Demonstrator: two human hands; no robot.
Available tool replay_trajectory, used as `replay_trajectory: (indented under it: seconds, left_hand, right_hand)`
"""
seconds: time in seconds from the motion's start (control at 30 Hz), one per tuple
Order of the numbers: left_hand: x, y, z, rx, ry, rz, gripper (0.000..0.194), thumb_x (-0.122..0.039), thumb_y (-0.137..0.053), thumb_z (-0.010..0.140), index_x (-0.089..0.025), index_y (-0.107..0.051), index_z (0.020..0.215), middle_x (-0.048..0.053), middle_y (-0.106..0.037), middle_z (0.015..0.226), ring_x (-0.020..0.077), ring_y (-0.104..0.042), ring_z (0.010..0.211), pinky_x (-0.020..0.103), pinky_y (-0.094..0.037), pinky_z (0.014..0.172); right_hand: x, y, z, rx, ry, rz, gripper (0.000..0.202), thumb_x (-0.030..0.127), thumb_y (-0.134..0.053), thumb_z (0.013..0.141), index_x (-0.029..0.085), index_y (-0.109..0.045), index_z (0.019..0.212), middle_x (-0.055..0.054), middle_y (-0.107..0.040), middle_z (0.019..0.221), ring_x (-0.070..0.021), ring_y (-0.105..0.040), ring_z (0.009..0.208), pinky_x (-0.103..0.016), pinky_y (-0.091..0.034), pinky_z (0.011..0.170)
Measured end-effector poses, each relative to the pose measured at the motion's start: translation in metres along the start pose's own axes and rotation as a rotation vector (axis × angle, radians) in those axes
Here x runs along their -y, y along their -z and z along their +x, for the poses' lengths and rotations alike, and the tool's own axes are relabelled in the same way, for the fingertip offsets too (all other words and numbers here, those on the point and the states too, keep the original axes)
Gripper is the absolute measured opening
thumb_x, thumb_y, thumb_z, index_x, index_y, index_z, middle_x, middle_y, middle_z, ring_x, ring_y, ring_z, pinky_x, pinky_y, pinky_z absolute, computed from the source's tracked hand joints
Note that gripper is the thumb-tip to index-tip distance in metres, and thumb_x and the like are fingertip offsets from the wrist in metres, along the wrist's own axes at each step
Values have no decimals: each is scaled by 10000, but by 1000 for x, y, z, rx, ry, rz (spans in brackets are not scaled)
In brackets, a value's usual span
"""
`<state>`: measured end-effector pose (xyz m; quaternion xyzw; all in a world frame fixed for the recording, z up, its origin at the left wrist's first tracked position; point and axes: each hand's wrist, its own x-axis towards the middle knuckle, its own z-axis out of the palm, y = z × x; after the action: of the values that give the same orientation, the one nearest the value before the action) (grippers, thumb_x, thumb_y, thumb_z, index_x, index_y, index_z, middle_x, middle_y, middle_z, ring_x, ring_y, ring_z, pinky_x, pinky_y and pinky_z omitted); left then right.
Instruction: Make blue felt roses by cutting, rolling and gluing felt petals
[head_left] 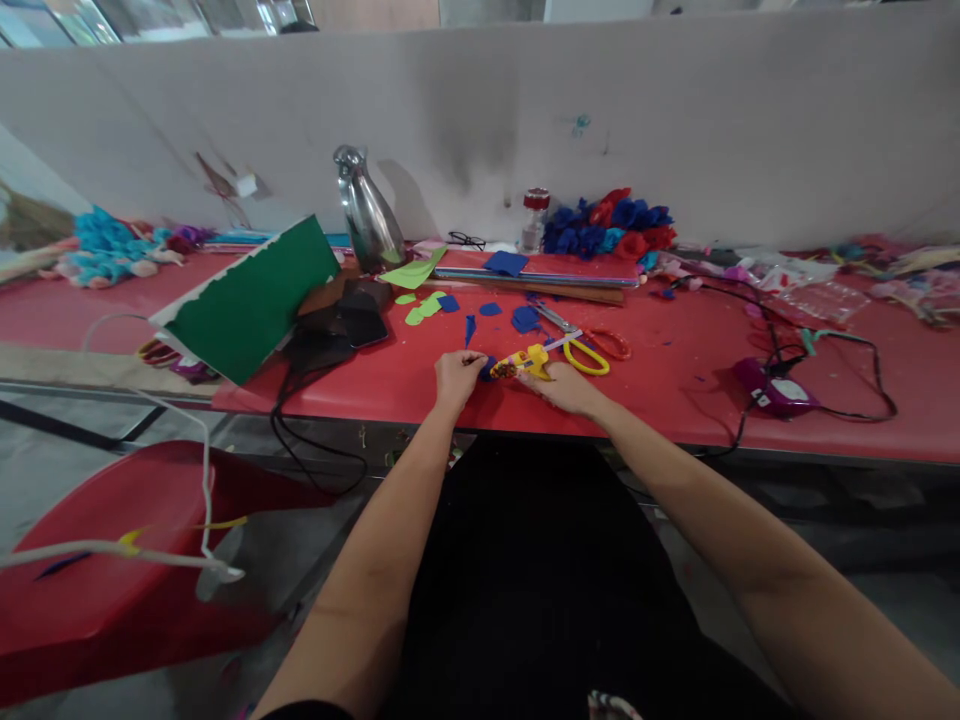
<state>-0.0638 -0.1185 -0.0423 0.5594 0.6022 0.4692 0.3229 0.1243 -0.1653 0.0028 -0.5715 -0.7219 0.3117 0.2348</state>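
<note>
Yellow glue gun [535, 358] sits in the right hand [564, 390], fingers wrapped round its body, palm at the far right end of the tool; whether the trigger is pressed, can't tell. Mottled nozzle end points left, toward the left hand. Blue piece [488, 369] is at the left hand [459, 378], pinched between thumb and fingertips, on the side facing the gun. So it lies in the gap between the two grips, right by the nozzle; contact between nozzle and piece too small to tell. Pale glue stick sticks out of the gun's rear, up and right of the right-hand grip. Both hands are low over the red table [667, 390], close to its near edge. Scissors [587, 356] with a yellow loop lie just beyond the right hand. Blue cut pieces [525, 319] are scattered directly beyond the gun; light green pieces [425, 308] lie beyond and left of the left hand. Farther out on that side: metal jug [367, 215], upright, and a tilted green board [251, 300]. Straight beyond the grips, near the wall, a red-lidded jar [533, 220] stands beside blue and red flowers [581, 228]. Purple box [775, 387] with black cord sits well right of the right hand.
</note>
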Motion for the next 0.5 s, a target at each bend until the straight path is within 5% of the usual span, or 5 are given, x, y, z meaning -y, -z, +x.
replay_trajectory:
  seconds: [0.5]
  left_hand:
    - [4,-2,2,-13,4,-19,142,-271,-673,680,-172,-747,751,25,-702,670,138,-588,631,240,-418,604]
  right_hand:
    - [-7,0,-2,-25,-3,29,362,545,-539,776,203,-517,659,-6,-527,582,-168,-507,610,-277,-362,585]
